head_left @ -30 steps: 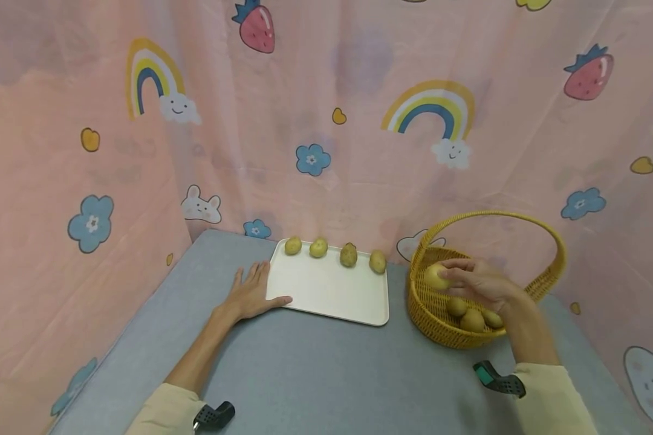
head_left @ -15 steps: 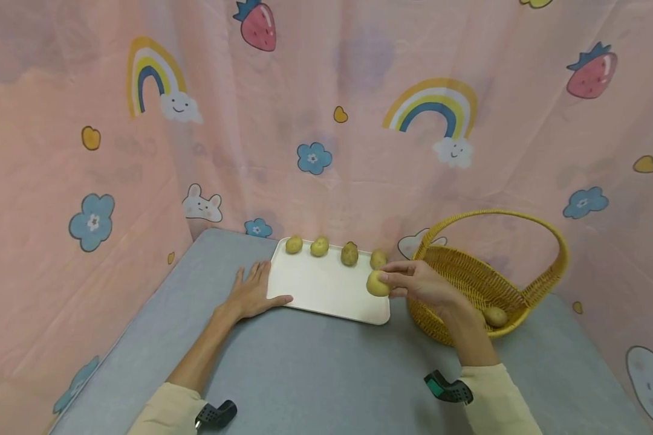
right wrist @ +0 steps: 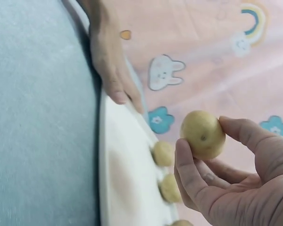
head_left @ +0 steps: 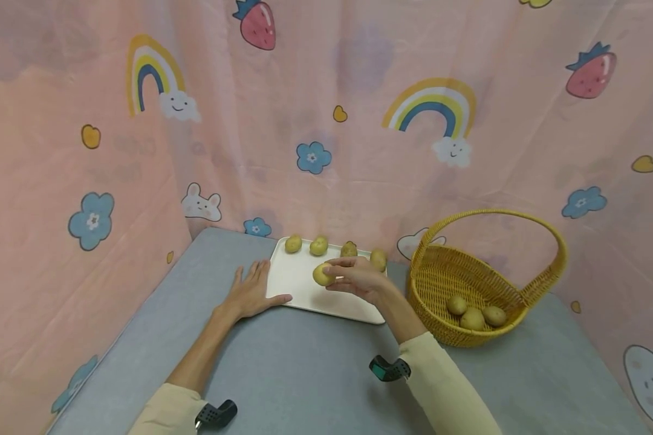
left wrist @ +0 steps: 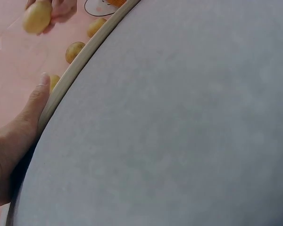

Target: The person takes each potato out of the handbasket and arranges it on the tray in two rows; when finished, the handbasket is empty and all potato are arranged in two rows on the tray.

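My right hand (head_left: 359,280) pinches a small yellow potato (right wrist: 203,135) between thumb and fingertips, held over the white tray (head_left: 294,287). Fingers spread, my left hand (head_left: 253,295) rests at the tray's left end, its thumb (left wrist: 37,96) over the near rim. Along the tray's far edge several potatoes stand in a row, among them a leftmost potato (head_left: 293,244) and a rightmost potato (head_left: 378,260). My right hand partly hides the third one in the head view.
Right of the tray stands a yellow wicker basket (head_left: 432,320) with a tall arched handle (head_left: 495,211). Low inside it lie 3 potatoes (head_left: 472,319). A pink patterned curtain (head_left: 354,181) hangs behind the grey table (head_left: 305,374).
From over the basket, my right hand has carried the potato leftward to above the middle of the tray. The left hand has stayed at the tray's left end.
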A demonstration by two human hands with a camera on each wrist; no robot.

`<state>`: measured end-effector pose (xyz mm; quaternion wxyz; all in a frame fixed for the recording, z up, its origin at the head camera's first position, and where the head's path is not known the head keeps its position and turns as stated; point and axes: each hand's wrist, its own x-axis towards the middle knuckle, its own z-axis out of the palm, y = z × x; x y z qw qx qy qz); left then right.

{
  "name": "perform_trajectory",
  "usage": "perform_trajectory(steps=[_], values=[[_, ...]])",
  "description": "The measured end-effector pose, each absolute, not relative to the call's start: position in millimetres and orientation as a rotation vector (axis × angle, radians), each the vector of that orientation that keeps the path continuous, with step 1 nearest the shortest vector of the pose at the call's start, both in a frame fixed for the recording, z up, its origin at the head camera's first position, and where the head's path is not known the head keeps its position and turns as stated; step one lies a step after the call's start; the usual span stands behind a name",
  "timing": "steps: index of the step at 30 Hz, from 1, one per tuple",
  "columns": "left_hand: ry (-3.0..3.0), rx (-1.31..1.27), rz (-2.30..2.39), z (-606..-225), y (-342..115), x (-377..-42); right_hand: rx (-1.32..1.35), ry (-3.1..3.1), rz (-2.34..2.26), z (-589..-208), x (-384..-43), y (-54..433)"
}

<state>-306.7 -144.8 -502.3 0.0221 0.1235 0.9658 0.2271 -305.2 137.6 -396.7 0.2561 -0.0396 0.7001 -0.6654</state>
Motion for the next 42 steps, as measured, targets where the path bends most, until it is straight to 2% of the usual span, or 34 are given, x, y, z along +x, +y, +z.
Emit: perform_trajectory(steps=[7,17,27,42], values=[[2.991,0.384,0.691,-503,-145,-308,0.090,1.920,-1.782,-413,-323,99],[2.976,0.432,0.663,-502,-147,-308,0.190,2.139,-1.622,-430,-333,67],[2.991,0.479,0.672,-501,-149,-306,0.048,2.317,-1.486,-433,-331,42],[3.000,0.489,0.670,-500,-146,-306,-0.106,2.379,-1.376,-432,-324,34]])
